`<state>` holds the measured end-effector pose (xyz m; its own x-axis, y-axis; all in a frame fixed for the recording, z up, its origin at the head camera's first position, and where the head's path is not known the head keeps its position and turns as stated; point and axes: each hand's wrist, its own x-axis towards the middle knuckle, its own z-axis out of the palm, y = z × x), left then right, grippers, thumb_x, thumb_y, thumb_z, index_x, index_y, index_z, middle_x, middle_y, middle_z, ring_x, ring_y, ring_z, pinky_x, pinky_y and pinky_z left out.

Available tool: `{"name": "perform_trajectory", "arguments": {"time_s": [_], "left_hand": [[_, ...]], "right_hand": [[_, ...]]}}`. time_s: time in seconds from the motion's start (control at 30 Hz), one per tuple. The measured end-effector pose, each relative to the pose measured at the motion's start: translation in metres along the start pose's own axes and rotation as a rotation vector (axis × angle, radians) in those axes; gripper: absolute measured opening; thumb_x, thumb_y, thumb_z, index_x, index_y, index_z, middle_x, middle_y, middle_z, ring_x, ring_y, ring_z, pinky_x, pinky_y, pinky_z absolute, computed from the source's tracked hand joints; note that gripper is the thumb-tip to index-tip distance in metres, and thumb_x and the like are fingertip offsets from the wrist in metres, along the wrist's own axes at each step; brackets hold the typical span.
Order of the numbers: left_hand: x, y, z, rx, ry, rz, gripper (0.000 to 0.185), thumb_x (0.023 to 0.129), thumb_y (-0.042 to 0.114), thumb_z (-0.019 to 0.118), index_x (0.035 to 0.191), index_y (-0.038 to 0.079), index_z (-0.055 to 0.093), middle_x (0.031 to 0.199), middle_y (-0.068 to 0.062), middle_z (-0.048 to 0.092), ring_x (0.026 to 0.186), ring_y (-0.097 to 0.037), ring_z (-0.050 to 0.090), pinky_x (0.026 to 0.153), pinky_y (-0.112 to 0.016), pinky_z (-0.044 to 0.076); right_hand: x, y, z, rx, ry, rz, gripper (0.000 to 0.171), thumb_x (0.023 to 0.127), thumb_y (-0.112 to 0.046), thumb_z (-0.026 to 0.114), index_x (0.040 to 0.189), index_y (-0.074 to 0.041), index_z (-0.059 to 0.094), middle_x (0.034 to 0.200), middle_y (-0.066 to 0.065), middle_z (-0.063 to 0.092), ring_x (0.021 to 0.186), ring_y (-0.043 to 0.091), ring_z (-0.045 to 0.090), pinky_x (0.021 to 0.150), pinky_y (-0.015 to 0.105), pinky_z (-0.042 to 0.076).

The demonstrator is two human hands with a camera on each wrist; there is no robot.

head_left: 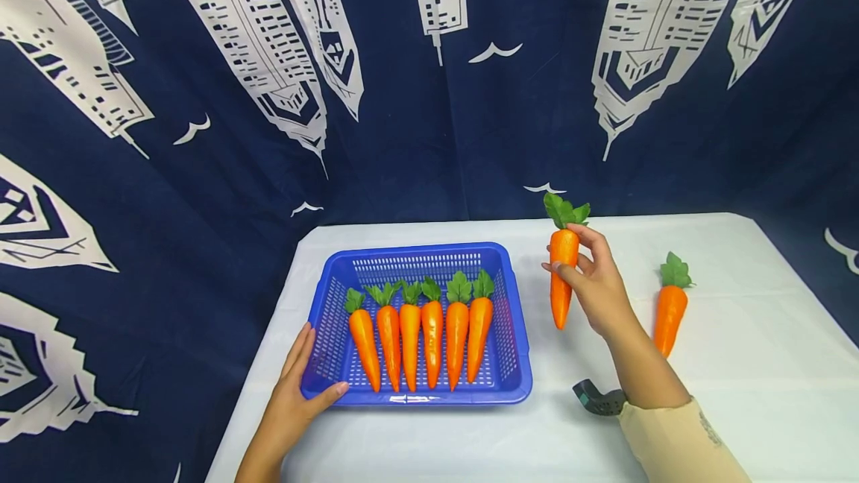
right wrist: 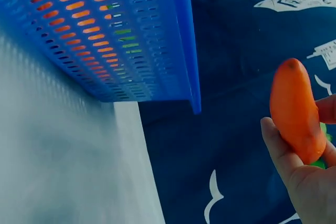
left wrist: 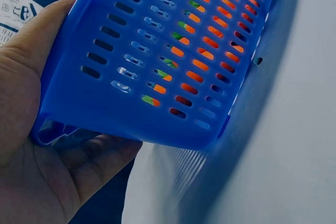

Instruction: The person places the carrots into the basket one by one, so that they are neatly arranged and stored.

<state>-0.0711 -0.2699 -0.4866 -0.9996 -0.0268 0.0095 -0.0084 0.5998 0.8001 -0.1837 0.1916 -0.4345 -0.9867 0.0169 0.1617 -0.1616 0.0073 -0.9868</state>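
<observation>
A blue plastic basket [head_left: 416,398] with slotted walls holds several orange carrots [head_left: 432,334] in a row, green leaf tops toward the far side. My left hand [head_left: 288,401] holds its near left corner, thumb at the front rim and fingers along the left side. In the left wrist view, that hand [left wrist: 31,108] spans the basket corner [left wrist: 131,114]. Right of the basket, my right hand [head_left: 597,285] pinches another carrot [head_left: 562,267] upright, tip down, above the table. The right wrist view shows this carrot [right wrist: 296,108] between thumb and fingers, its leaves mostly hidden.
One more carrot [head_left: 669,319] lies on the white table [head_left: 751,334], right of my right hand. A dark band [head_left: 597,398] shows at the right wrist. Behind the table hangs a navy cloth [head_left: 416,140] printed with white buildings and birds.
</observation>
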Motion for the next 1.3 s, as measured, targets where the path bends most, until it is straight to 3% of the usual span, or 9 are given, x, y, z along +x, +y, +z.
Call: {"name": "perform_trajectory", "arguments": {"time_s": [0.2,0.37,0.53,0.73,1.0,1.3], "left_hand": [[-0.001,-0.001,0.0,-0.002,-0.004,-0.016,0.105,0.081,0.028,0.086,0.163,0.02,0.021,0.172,0.004,0.008,0.158,-0.04,0.01,0.12,-0.072,0.015],[0.001,-0.001,0.0,0.016,-0.005,-0.018,0.105,0.081,0.031,0.085,0.163,0.021,0.02,0.172,0.004,0.008,0.157,-0.04,0.011,0.12,-0.071,0.016],[0.001,-0.001,0.0,0.018,-0.006,-0.018,0.105,0.081,0.031,0.086,0.163,0.02,0.021,0.172,0.003,0.008,0.157,-0.04,0.011,0.119,-0.072,0.016],[0.001,-0.001,0.0,0.022,-0.007,-0.02,0.105,0.081,0.032,0.085,0.163,0.021,0.021,0.172,0.001,0.009,0.157,-0.041,0.012,0.119,-0.073,0.016],[0.001,-0.002,0.0,0.025,-0.001,-0.006,0.104,0.081,0.031,0.085,0.163,0.02,0.022,0.172,0.0,0.01,0.157,-0.041,0.012,0.119,-0.072,0.017],[0.001,-0.002,0.001,0.03,0.003,-0.002,0.105,0.08,0.031,0.086,0.163,0.02,0.022,0.172,0.0,0.01,0.157,-0.041,0.012,0.119,-0.072,0.017]], "right_hand": [[0.002,-0.005,0.012,0.059,-0.062,-0.033,0.061,0.099,0.004,0.055,0.151,-0.011,0.026,0.151,0.016,0.029,0.12,0.007,0.06,0.085,0.022,0.06],[0.005,-0.011,0.025,0.01,-0.093,-0.038,0.06,0.099,0.002,0.057,0.146,-0.01,0.023,0.155,0.019,0.028,0.121,0.011,0.061,0.084,0.025,0.06],[0.012,-0.016,0.041,-0.039,-0.137,-0.059,0.06,0.099,-0.001,0.059,0.146,-0.009,0.022,0.154,0.017,0.031,0.13,0.027,0.058,0.087,0.024,0.059],[0.019,-0.022,0.056,-0.04,-0.177,-0.077,0.06,0.098,-0.001,0.059,0.15,-0.013,0.03,0.144,0.017,0.04,0.121,0.022,0.06,0.086,0.028,0.061],[0.028,-0.034,0.08,-0.11,-0.252,-0.062,0.058,0.097,-0.006,0.065,0.147,-0.019,0.04,0.142,0.018,0.046,0.119,0.043,0.064,0.086,0.043,0.062],[0.032,-0.03,0.106,-0.239,-0.33,-0.045,0.049,0.095,-0.013,0.069,0.141,-0.019,0.052,0.142,0.014,0.046,0.122,0.04,0.06,0.079,0.043,0.064]]}}
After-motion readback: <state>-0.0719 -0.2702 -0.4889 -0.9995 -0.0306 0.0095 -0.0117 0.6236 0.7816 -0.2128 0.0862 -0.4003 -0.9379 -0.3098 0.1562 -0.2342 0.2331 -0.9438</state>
